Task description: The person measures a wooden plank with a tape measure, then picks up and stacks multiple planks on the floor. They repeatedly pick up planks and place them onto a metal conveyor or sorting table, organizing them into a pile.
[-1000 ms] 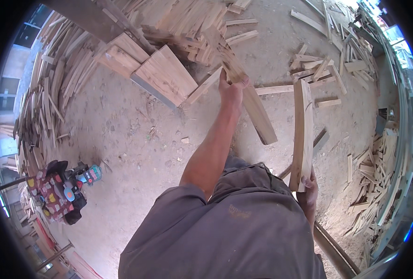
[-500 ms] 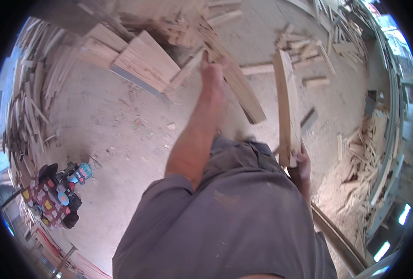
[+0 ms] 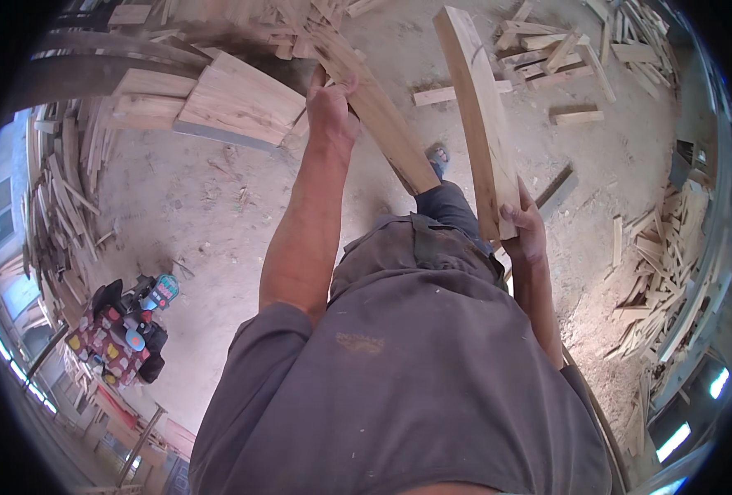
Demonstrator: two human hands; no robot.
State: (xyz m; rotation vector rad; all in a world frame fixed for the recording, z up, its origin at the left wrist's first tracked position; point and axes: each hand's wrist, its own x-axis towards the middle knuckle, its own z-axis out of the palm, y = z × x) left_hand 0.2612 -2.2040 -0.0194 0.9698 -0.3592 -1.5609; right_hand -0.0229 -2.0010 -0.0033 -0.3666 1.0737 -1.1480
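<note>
My left hand (image 3: 333, 111) is closed on the edge of a long wooden plank (image 3: 395, 140), which slants in front of me with its near end by my waist. Its fingers are partly hidden behind the wood. On the other side, my right hand (image 3: 527, 227) grips the near end of a thick wooden beam (image 3: 477, 107), thumb on one face. That beam points away from me, tilted, its far end apart from the plank. Close to my left hand are wide pale boards (image 3: 242, 99) standing in a stack.
Scrap wood lies in heaps at the far right (image 3: 547, 54) and along the right side (image 3: 663, 264). Long strips (image 3: 65, 198) are piled at the left. A maroon patterned bundle (image 3: 118, 338) sits on the dusty floor. A short offcut (image 3: 578, 117) lies ahead to the right.
Both pieces of wood and both hands sit farther left and higher in view. The view itself has shifted, and a foot now shows beyond the plank's near end. Both grips stay closed.
</note>
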